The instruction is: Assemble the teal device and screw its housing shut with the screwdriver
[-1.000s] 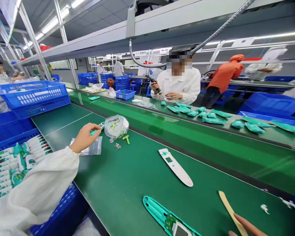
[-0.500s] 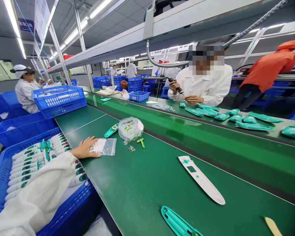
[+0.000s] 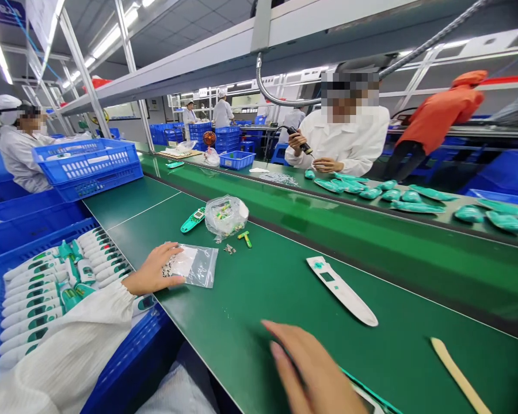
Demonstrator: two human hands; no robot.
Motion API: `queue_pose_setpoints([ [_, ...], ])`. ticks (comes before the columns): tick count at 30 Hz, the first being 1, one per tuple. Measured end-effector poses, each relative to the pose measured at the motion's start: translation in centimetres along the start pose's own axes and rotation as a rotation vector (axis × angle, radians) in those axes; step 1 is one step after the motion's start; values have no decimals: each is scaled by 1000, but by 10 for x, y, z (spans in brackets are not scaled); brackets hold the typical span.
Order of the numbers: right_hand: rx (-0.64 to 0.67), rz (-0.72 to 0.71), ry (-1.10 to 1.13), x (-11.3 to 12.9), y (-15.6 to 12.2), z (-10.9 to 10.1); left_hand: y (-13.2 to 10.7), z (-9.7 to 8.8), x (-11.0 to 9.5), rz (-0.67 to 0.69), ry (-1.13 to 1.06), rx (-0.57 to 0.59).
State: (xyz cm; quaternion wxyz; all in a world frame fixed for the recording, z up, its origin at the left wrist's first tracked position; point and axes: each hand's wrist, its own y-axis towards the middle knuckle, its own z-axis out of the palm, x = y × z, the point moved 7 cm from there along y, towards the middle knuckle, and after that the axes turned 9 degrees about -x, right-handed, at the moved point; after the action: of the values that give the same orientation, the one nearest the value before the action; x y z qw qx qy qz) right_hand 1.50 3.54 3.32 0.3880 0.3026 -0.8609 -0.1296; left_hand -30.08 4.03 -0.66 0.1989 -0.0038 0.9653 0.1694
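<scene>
One long green table (image 3: pixel 250 287) takes up much of the view, and a blue crate (image 3: pixel 129 362) packed with white and green things is beside its left edge. The left hand (image 3: pixel 152 270) touches one end of the flat bag (image 3: pixel 201 269) on the table, thumb and fingers spread around it. The right hand (image 3: pixel 317 368) hangs over the near part of the table, thumb and first finger a bit apart, with nothing seen between them; I cannot tell about its other fingers. It hides part of a green shell (image 3: pixel 371 391). Farther off lies a white shell (image 3: pixel 349 299). A round bag (image 3: pixel 227 215) sits past the flat bag, a stick (image 3: pixel 457 371) lies far right, and tiny bits (image 3: pixel 229 249) lie just beside the flat bag. I think a soft touch, keeping the bag flat, would work best, as a hard tug might knock the bits.
</scene>
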Motion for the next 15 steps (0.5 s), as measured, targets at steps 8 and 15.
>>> queue_pose_setpoints([
  [8,192,670,522,-3,76,124,3,6,-1,68,80,6],
  [15,161,753,626,-12,86,144,2,6,-2,85,57,-7],
])
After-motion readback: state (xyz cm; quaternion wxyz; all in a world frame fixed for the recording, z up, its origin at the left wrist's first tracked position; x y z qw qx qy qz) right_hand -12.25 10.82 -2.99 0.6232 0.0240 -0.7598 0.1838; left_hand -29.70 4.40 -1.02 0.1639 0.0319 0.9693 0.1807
